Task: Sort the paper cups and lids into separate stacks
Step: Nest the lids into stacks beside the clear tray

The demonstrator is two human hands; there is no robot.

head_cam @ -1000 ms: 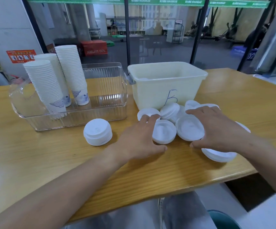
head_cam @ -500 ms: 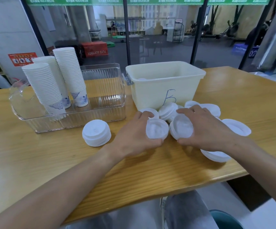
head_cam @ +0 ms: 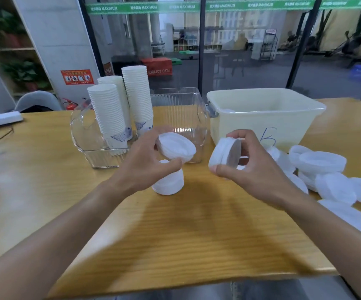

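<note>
At the centre of the head view our left hand pinches one lid just above the lid stack — we should level it before lowering. Our right hand grips several lids on edge, center right; loose lids lie at right.

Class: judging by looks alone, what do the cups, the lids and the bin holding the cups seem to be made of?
Cups: matte white with blue print, probably paper.
Lids: thin, white, slightly translucent, likely moulded plastic.
Bin: clear, ribbed and glossy, so plastic, perhaps acrylic.
</note>
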